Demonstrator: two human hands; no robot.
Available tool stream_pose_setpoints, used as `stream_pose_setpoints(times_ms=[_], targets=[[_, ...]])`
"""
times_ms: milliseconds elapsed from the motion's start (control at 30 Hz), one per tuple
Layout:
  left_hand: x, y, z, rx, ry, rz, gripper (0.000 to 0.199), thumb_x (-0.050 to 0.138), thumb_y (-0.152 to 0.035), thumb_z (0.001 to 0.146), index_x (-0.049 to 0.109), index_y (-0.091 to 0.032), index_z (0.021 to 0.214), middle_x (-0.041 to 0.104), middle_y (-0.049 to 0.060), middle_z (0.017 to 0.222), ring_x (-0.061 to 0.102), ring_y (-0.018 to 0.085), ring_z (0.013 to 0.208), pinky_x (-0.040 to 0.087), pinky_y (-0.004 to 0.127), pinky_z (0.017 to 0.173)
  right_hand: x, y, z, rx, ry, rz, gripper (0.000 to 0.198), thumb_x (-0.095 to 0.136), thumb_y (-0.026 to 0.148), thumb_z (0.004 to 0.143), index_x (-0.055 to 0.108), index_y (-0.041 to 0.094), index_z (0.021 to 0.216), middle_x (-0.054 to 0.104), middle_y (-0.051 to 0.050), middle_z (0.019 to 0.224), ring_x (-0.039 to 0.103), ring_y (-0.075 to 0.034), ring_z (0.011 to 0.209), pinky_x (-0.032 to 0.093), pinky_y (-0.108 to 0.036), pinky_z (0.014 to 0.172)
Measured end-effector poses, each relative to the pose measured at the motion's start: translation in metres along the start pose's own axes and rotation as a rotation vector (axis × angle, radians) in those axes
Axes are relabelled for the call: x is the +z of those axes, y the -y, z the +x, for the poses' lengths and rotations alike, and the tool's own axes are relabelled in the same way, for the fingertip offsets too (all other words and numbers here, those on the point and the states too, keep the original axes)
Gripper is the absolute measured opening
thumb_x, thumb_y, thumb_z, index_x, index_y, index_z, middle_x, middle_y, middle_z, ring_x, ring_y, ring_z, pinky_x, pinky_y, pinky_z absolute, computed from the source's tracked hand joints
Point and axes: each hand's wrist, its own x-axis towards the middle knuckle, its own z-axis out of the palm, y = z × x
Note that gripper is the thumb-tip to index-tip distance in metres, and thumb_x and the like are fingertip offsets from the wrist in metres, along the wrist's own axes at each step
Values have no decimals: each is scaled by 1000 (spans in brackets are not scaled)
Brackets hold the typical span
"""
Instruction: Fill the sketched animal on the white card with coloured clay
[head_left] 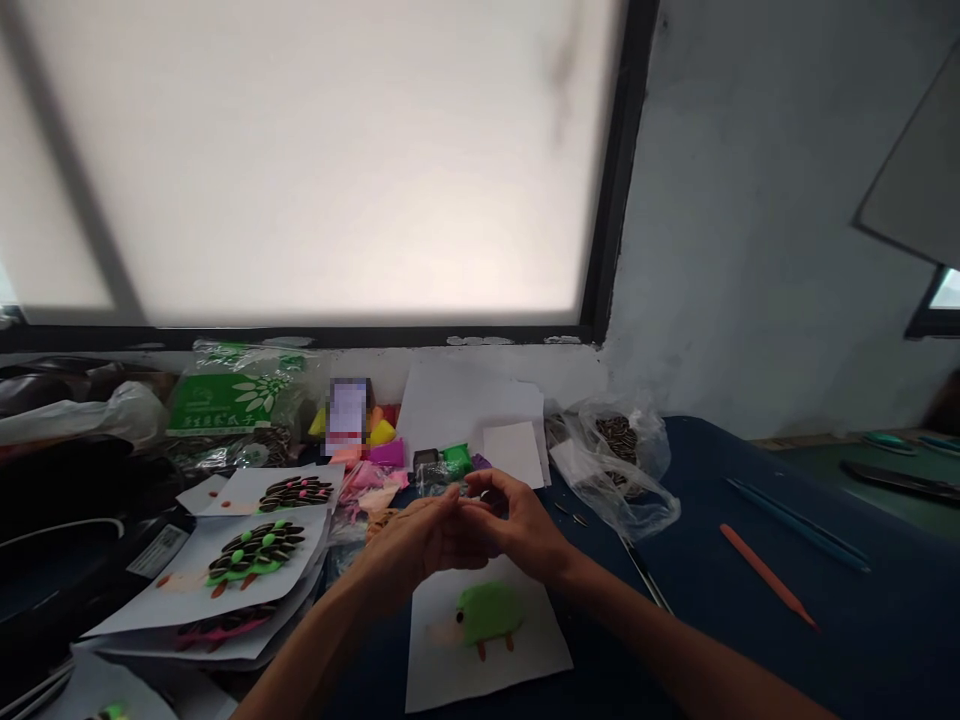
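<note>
My left hand point(420, 540) and my right hand point(521, 525) meet over the near middle of the table. The fingertips of both are closed together around something too small and hidden to name. Just below them lies a white card point(442, 685). On the card is a green clay hedgehog shape point(491, 612) with a pale snout, a dark eye and two brown legs. Behind my hands are clay packets, among them a green packet point(456, 459) and pink packets point(371, 480).
Stacked cards point(150, 605) with seed-covered hedgehogs lie left. A green seed bag point(225, 400) stands behind them. Right of my hands are an open plastic bag of seeds point(619, 450), an orange clay tool point(769, 575) and a blue tool point(799, 525). White paper point(465, 405) lies by the wall.
</note>
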Motion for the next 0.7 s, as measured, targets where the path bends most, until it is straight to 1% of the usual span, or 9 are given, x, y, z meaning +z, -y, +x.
stream_pose_setpoints(times_ms=[100, 200, 267, 367, 467, 500, 567, 633, 700], targets=[[-2, -2, 1, 4, -8, -14, 48, 74, -56, 79, 75, -11, 98, 78, 15, 94, 74, 28, 91, 56, 39, 89, -3, -2, 2, 9, -23, -8, 45, 71, 49, 82, 62, 18, 113, 63, -8, 105, 61, -20, 88, 51, -33, 76], [-1, -2, 0, 21, -35, 3, 53, 75, -58, 78, 75, -9, 97, 77, 17, 96, 73, 28, 90, 57, 38, 86, -1, -2, 1, 22, 32, 11, 49, 75, 49, 78, 62, 18, 114, 63, -8, 107, 62, -21, 88, 52, -33, 75], [3, -1, -1, 11, -6, 32, 55, 73, -60, 78, 75, -8, 98, 77, 18, 98, 73, 29, 92, 57, 38, 87, 1, -1, 0, 24, 61, 29, 52, 75, 50, 77, 61, 18, 116, 63, -8, 109, 64, -21, 88, 53, -32, 74], [5, -2, -2, 4, 16, 53, 57, 70, -61, 81, 74, -8, 102, 77, 18, 97, 74, 29, 91, 57, 39, 86, -1, -1, 1, 23, 32, 33, 55, 73, 54, 79, 59, 17, 117, 62, -9, 110, 63, -20, 88, 53, -32, 75], [-1, -6, -2, 12, -2, 56, 52, 69, -57, 83, 74, -9, 104, 77, 18, 101, 73, 28, 93, 56, 38, 88, -7, -3, 4, 33, -6, 23, 57, 71, 57, 80, 59, 16, 116, 62, -9, 107, 62, -20, 86, 52, -33, 76], [-4, -7, -2, 12, 2, 68, 49, 72, -54, 82, 74, -10, 104, 76, 17, 104, 73, 27, 95, 56, 37, 88, -8, -4, 5, 37, -9, 23, 57, 71, 58, 79, 59, 15, 116, 62, -9, 106, 62, -20, 86, 52, -34, 76], [-8, -8, -1, 13, 14, 116, 44, 82, -46, 75, 76, -13, 104, 76, 14, 106, 73, 25, 94, 57, 34, 88, -10, -6, 6, 43, -3, 31, 57, 71, 57, 79, 59, 15, 116, 62, -9, 105, 63, -20, 87, 52, -34, 77], [-8, -8, 0, 15, -8, 167, 44, 89, -40, 67, 77, -14, 101, 78, 11, 101, 73, 23, 89, 58, 32, 84, -9, -7, 6, 48, 14, 46, 56, 71, 55, 80, 59, 15, 117, 62, -9, 106, 64, -21, 89, 53, -35, 79], [-6, -7, 0, 32, -83, 196, 44, 92, -39, 61, 78, -14, 94, 78, 9, 89, 74, 21, 80, 58, 29, 77, -7, -7, 6, 48, 32, 65, 54, 70, 54, 80, 60, 14, 116, 63, -10, 107, 65, -22, 91, 53, -35, 80]])
